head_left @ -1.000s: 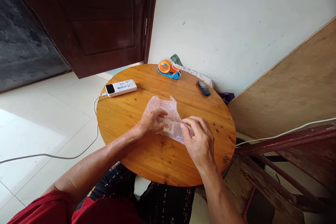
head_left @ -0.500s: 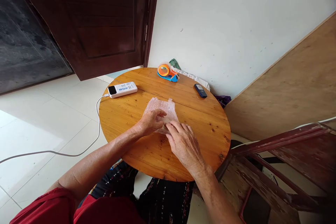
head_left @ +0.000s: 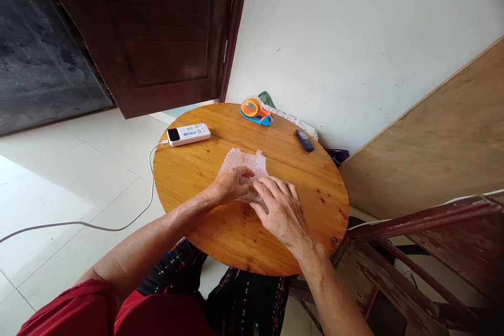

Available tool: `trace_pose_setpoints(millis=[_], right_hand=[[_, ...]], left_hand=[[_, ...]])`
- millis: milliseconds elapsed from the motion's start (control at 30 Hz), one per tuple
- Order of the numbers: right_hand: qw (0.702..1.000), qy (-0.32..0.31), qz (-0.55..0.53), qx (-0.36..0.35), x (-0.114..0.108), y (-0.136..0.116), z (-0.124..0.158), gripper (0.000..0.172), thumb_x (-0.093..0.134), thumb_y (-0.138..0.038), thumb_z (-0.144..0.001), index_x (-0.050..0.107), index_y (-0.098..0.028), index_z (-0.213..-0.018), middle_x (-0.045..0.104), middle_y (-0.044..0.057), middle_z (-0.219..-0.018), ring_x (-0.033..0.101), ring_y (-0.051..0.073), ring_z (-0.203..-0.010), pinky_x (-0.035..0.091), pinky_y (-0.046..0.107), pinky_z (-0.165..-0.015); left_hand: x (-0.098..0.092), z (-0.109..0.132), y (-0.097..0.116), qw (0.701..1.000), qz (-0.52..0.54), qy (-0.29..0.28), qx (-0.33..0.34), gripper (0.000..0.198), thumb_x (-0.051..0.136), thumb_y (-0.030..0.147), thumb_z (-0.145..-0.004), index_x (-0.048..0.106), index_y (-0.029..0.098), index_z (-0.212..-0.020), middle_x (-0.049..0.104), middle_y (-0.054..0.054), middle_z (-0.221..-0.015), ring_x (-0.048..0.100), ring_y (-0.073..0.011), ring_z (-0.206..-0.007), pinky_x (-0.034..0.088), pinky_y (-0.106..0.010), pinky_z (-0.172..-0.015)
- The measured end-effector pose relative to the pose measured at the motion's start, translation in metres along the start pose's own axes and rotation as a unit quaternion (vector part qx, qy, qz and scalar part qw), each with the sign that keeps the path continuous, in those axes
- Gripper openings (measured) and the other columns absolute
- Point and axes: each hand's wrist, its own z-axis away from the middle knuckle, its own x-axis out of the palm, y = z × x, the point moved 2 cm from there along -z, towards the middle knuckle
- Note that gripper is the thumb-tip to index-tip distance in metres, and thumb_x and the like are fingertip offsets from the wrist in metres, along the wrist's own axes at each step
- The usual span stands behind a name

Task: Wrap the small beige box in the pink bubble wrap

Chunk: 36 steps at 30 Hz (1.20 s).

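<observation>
Round wooden worktop noted beside a white wall and a dark red door. Pinkish bubble wrap lies at mid-surface, partly covered. Left hand: fingers curled at the bubble wrap. Right hand: fingers bent over its right side, just beside the left. Whether either hand grips cannot be told. Tape dispenser stands near the far edge; white device, with cable attached, lies at far left

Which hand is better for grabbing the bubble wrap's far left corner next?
Probably the left hand: it's nearer that corner of the bubble wrap, while the right hand sits farther right, by the wrap's near side.
</observation>
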Motion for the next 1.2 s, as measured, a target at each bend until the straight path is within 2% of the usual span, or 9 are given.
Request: trace_pose_setpoints(millis=[200,367,467,600,700,933,1033,1133,1200], right_hand=[[1.0,0.0,0.015,-0.014,-0.001,-0.012,0.002,0.018,0.062,-0.018,-0.089,0.065,-0.017,-0.106,0.07,0.009,-0.111,0.057,0.026,-0.108,0.036,0.043,-0.094],[0.998,-0.036,0.048,-0.008,-0.004,-0.019,-0.003,0.03,0.064,-0.02,-0.087,0.062,-0.02,-0.118,0.067,0.009,-0.109,0.056,0.026,-0.102,0.036,0.044,-0.091],[0.997,-0.053,0.058,-0.01,-0.004,-0.018,-0.003,0.032,0.065,-0.021,-0.088,0.061,-0.023,-0.119,0.064,0.009,-0.108,0.056,0.026,-0.099,0.036,0.043,-0.089],[0.995,-0.056,0.073,-0.035,-0.004,-0.015,-0.005,0.038,0.062,-0.016,-0.088,0.059,-0.026,-0.125,0.063,0.008,-0.107,0.055,0.025,-0.096,0.034,0.044,-0.092],[0.991,-0.062,0.101,-0.061,-0.005,-0.017,-0.008,0.047,0.057,-0.009,-0.086,0.057,-0.027,-0.129,0.063,0.008,-0.105,0.056,0.024,-0.093,0.032,0.046,-0.096],[0.973,-0.1,0.177,-0.107,-0.003,-0.018,-0.019,0.049,0.051,-0.003,-0.084,0.062,-0.027,-0.124,0.064,0.008,-0.094,0.056,0.024,-0.087,0.03,0.05,-0.099],[0.972,-0.101,0.18,-0.113,-0.003,-0.018,-0.021,0.049,0.051,-0.001,-0.081,0.064,-0.027,-0.121,0.064,0.008,-0.093,0.056,0.024,-0.087,0.03,0.05,-0.098],[0.98,-0.084,0.149,-0.106,-0.004,-0.019,-0.021,0.047,0.05,0.0,-0.082,0.067,-0.026,-0.117,0.065,0.009,-0.091,0.056,0.025,-0.087,0.031,0.049,-0.098],[0.983,-0.074,0.138,-0.099,-0.004,-0.02,-0.021,0.045,0.05,-0.001,-0.083,0.068,-0.025,-0.116,0.065,0.01,-0.09,0.056,0.025,-0.087,0.032,0.049,-0.098]], left_hand=[[-0.005,0.003,0.005,1.0,-0.013,0.024,0.004,0.037,0.062,0.015,-0.073,0.067,0.014,-0.11,0.071,-0.004,-0.1,0.064,-0.0178,-0.092,0.05,-0.026,-0.084],[-0.028,0.015,-0.01,0.998,-0.025,0.057,-0.024,0.033,0.059,0.022,-0.079,0.066,0.015,-0.11,0.063,0.002,-0.075,0.056,-0.0123,-0.067,0.043,-0.022,-0.061],[-0.042,0.027,-0.021,0.993,-0.067,0.078,-0.05,0.032,0.056,0.018,-0.079,0.066,0.015,-0.109,0.056,0.004,-0.065,0.052,-0.0116,-0.06,0.038,-0.022,-0.057],[-0.049,0.04,-0.026,0.981,-0.136,0.122,-0.072,0.031,0.058,0.024,-0.08,0.066,0.013,-0.108,0.066,-0.004,-0.085,0.058,-0.015,-0.071,0.042,-0.025,-0.065],[-0.049,0.044,-0.022,0.975,-0.163,0.122,-0.095,0.041,0.061,0.03,-0.08,0.063,0.011,-0.116,0.069,-0.009,-0.099,0.063,-0.0193,-0.08,0.045,-0.028,-0.072],[-0.045,0.042,-0.019,0.971,-0.159,0.085,-0.158,0.043,0.06,0.033,-0.08,0.063,0.01,-0.116,0.071,-0.008,-0.08,0.065,-0.0212,-0.071,0.042,-0.027,-0.06],[-0.042,0.039,-0.02,0.977,-0.106,0.082,-0.165,0.028,0.062,0.028,-0.077,0.067,0.012,-0.099,0.062,-0.001,-0.063,0.058,-0.0159,-0.059,0.037,-0.024,-0.053],[-0.036,0.037,-0.019,0.983,0.023,0.072,-0.169,0.006,0.059,0.02,-0.076,0.062,0.015,-0.076,0.05,0.005,-0.053,0.049,-0.0102,-0.049,0.032,-0.021,-0.047],[-0.032,0.036,-0.015,0.976,0.112,0.07,-0.171,0.004,0.056,0.016,-0.076,0.058,0.015,-0.072,0.048,0.007,-0.051,0.045,-0.008,-0.045,0.031,-0.019,-0.045]])
